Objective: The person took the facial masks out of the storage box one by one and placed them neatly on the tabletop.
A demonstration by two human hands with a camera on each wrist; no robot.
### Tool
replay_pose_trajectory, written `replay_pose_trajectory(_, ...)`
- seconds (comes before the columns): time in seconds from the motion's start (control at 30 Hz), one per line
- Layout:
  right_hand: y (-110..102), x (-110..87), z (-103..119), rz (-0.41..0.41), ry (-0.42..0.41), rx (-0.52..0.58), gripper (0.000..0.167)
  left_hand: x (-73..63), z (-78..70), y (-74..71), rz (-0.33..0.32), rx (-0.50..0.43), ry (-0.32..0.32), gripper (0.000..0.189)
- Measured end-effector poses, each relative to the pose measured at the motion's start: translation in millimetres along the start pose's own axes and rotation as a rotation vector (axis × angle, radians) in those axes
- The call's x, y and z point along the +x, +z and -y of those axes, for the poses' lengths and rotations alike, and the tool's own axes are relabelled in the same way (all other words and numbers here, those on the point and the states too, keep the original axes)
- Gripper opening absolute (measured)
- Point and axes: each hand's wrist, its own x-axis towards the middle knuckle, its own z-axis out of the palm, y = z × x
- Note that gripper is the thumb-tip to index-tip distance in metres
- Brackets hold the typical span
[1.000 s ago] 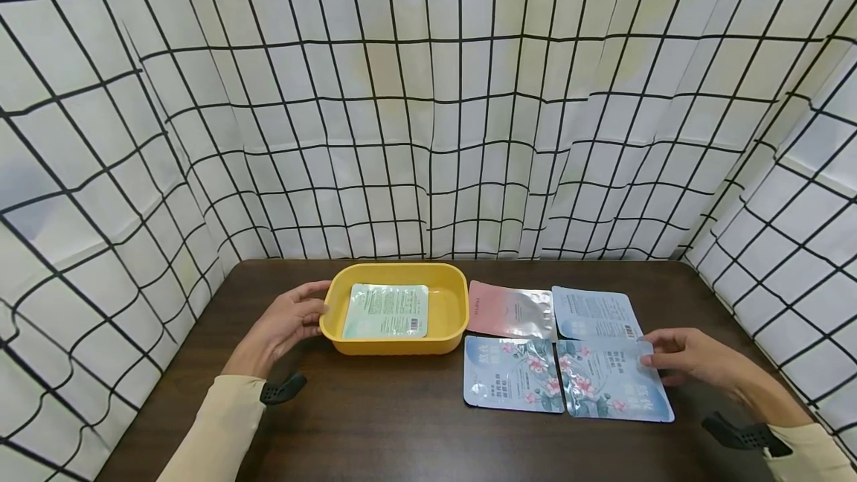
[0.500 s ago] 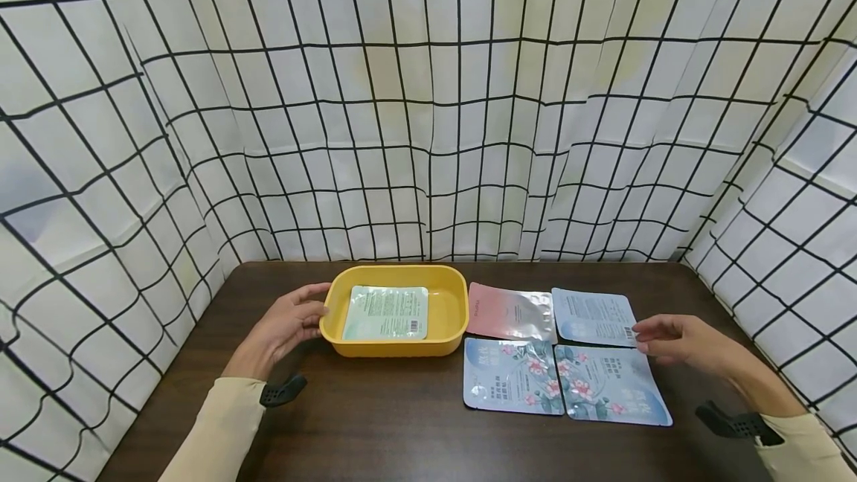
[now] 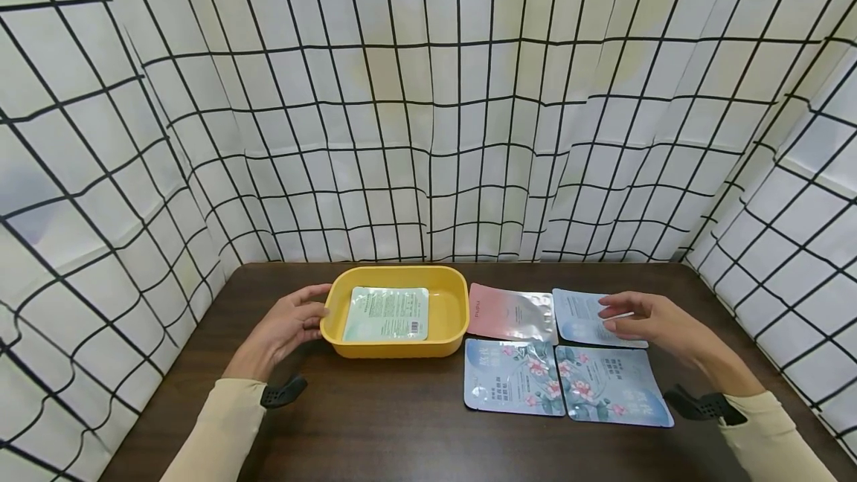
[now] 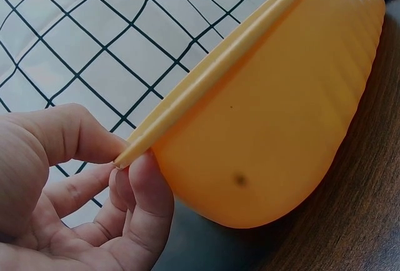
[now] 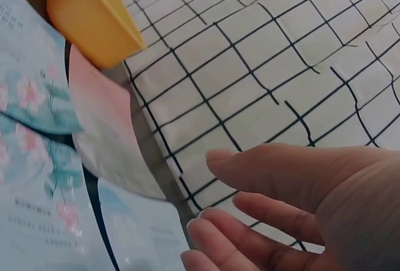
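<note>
My left hand [image 3: 284,324] pinches the left end of a yellow plastic basin [image 3: 395,349] at its rim; in the left wrist view, thumb and fingers meet on that rim [image 4: 206,77]. Inside the basin lies a pale green sheet mask packet [image 3: 387,314]. Over the back-right light blue packet [image 3: 581,320] hovers my right hand [image 3: 652,320], fingers loosely extended with nothing in them. The hand hides that packet's right part. Two blue floral sheet mask packets [image 3: 514,378] lie side by side in front, and a pink and silver packet [image 3: 509,311] lies beside the basin.
A dark wooden table [image 3: 388,422] carries everything. White curtains with a black grid [image 3: 428,169] hang behind it and at both sides. A black band [image 3: 703,403] circles my right wrist, and another [image 3: 284,390] my left.
My right hand has moved left and away from me, from the front-right floral packet's edge to above the light blue packet. The left hand stays at the basin.
</note>
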Motion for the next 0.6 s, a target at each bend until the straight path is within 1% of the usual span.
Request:
replay_pose_trajectory(0.17, 6.3, 8.0, 8.0, 0.017, -0.045, 0.073, 0.063, 0.6, 0.4, 0.6, 0.001, 0.002, 0.0, 0.064)
replay_pose_trajectory(0.33, 12.5, 14.9, 20.5, 0.043, -0.094, 0.091, 0.061, -0.6, -0.3, 1.0, -0.001, 0.008, -0.001, 0.063)
replay_pose_trajectory(0.43, 16.1, 20.5, 27.7, 0.048, -0.099, 0.104, 0.058, -1.0, -0.6, 1.2, -0.003, 0.012, -0.006, 0.063)
replay_pose_trajectory(0.6, 22.5, 31.9, 37.1, 0.068, -0.119, 0.152, 0.06, 0.3, -0.2, 0.1, -0.008, 0.015, -0.006, 0.063)
